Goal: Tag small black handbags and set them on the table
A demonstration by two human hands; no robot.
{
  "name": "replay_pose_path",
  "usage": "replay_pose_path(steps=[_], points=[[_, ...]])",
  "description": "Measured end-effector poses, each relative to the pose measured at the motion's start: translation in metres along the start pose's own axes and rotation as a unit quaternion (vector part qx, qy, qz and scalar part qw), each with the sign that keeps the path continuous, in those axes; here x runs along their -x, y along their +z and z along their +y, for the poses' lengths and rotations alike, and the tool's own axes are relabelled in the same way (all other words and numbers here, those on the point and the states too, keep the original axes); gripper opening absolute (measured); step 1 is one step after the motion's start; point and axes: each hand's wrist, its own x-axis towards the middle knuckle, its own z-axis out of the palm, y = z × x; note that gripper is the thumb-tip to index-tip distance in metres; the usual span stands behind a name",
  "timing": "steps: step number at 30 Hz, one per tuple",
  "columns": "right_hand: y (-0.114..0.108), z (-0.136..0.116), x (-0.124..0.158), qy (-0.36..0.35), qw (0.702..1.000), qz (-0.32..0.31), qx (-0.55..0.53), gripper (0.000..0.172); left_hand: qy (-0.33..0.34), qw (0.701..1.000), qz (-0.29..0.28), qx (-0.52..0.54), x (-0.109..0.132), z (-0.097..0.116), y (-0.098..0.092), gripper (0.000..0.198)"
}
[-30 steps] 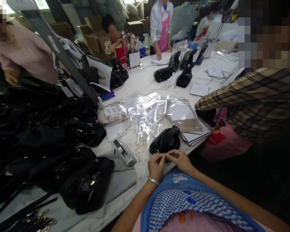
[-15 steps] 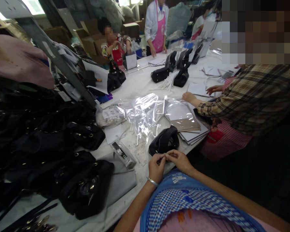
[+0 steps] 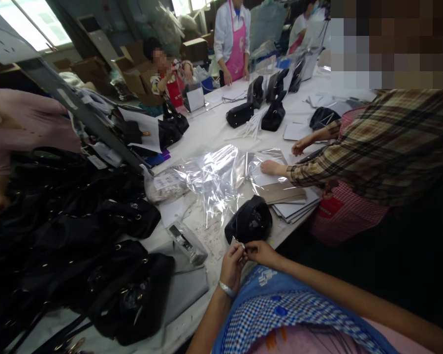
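My left hand [image 3: 232,264] and my right hand [image 3: 265,253] meet at the near table edge, fingertips pinched together. A small pale, shiny piece shows at the left fingertips; its kind is too small to make out. What the right fingers pinch is hidden. Just beyond my hands a black handbag [image 3: 243,221] sits on the white table [image 3: 214,130], its handle looped over the top. A silver bracelet [image 3: 227,289] is on my left wrist.
Many black handbags [image 3: 133,295] are heaped at left beside a grey post [image 3: 84,115]. Clear plastic bags [image 3: 221,172] lie mid-table, near a plastic-wrapped dispenser [image 3: 187,242]. At right, a co-worker in plaid [image 3: 398,142] reaches over stacked white sheets [image 3: 299,206]. Others stand around.
My hands have shifted slightly left and down, still pinched together. The plaid co-worker's hands have moved left and lifted, and a black bag now shows beside them. A hand appears over the left heap.
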Motion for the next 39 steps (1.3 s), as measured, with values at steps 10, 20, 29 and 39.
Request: replay_pose_path(steps=[10,20,29,39], points=[[-0.012,0.003,-0.002,-0.034,0.995,-0.064,-0.074,0.022,-0.059,0.993,0.073,0.068,-0.003,0.005,0.019,0.024],[-0.043,0.012,0.006,-0.082,0.987,-0.135,0.035,0.050,0.216,0.820,0.298,-0.439,-0.006,-0.007,0.015,0.054],[-0.050,0.015,-0.004,-0.075,0.981,-0.175,0.039,0.048,0.140,0.710,0.259,-0.639,-0.030,-0.006,0.003,0.037],[-0.060,0.017,-0.005,-0.099,0.967,-0.235,0.022,0.069,0.045,0.919,0.225,-0.319,-0.007,-0.003,0.009,0.029]])
